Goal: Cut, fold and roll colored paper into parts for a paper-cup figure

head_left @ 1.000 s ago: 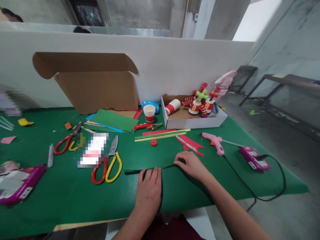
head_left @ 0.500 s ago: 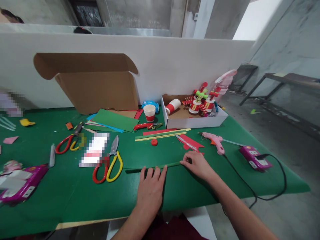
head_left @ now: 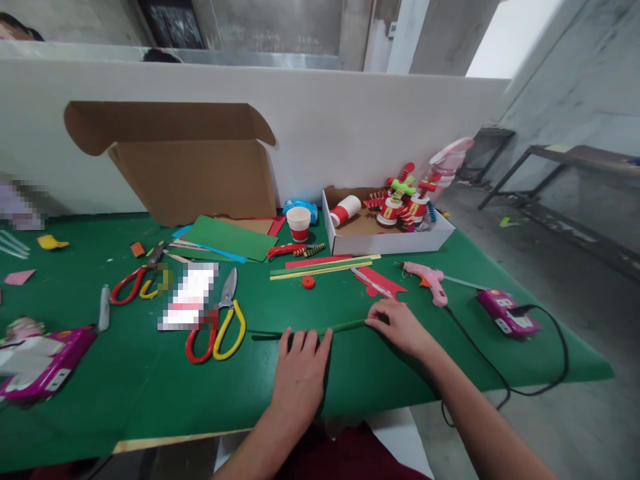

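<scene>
A narrow green paper strip (head_left: 349, 327) lies crosswise on the green tabletop in front of me, its left end split into two layers. My left hand (head_left: 301, 367) rests on it with fingers stretched out and fingertips pressing the strip down. At the strip's right end, my right hand (head_left: 400, 328) pinches it between thumb and fingers. Left of my left hand lie scissors (head_left: 229, 293) with one red and one yellow handle. Beyond the strip are a small red disc (head_left: 309, 283), more green and yellow paper strips (head_left: 325, 267) and a red paper cut-out (head_left: 383, 280).
A pink glue gun (head_left: 425, 279) with a trailing black cord lies to the right, near a purple box (head_left: 505, 313). Behind stand a white box (head_left: 390, 245) holding cup figures, a paper cup (head_left: 299, 223), green paper sheets (head_left: 230, 237) and an open cardboard box (head_left: 195, 180).
My right hand has shifted very slightly right along the strip, still pinching its end. My left hand stays in place on it. The view has tilted a little.
</scene>
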### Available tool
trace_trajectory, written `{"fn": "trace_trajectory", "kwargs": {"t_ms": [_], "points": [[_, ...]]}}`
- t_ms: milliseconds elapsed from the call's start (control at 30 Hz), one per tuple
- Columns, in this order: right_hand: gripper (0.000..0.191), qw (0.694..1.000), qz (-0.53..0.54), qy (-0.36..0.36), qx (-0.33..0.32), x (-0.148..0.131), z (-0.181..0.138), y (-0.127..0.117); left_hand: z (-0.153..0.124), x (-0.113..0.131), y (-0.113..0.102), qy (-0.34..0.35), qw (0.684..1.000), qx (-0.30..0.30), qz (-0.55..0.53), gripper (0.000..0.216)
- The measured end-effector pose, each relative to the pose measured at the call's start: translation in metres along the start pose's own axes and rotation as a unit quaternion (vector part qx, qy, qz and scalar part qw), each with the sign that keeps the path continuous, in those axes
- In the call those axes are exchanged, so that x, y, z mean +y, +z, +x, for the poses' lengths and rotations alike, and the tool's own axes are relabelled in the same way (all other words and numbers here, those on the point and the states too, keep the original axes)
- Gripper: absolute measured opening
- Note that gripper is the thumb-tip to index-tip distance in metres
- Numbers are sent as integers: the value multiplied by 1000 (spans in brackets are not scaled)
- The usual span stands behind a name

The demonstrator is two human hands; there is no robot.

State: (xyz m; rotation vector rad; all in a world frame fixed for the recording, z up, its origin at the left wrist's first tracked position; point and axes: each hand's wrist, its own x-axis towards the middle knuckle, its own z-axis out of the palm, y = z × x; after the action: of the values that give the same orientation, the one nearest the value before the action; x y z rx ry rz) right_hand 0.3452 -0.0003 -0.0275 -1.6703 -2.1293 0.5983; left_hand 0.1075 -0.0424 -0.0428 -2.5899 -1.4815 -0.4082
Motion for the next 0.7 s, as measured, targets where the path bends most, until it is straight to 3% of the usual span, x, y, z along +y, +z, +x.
{"fn": "trace_trajectory", "kwargs": {"t_ms": [133, 300, 400, 533, 700], "points": [[16, 998, 42, -52, 6, 5, -9, -3, 2, -31, -18, -55, 996, 47, -44, 32], [22, 998, 3, -57, 27, 0, -12, 1, -4, -68, -20, -82, 995, -10, -57, 25], [21, 995, -33, -82, 53, -19, -7, 11, -10, -72, -12, -84, 995, -20, -58, 21], [14, 990, 0, -136, 42, -49, 1, 32, -14, -67, -6, -89, 994, -19, -66, 21], [19, 990, -44, -133, 18, -59, 5, 49, -14, -68, -4, -79, 995, -13, -63, 23]]}}
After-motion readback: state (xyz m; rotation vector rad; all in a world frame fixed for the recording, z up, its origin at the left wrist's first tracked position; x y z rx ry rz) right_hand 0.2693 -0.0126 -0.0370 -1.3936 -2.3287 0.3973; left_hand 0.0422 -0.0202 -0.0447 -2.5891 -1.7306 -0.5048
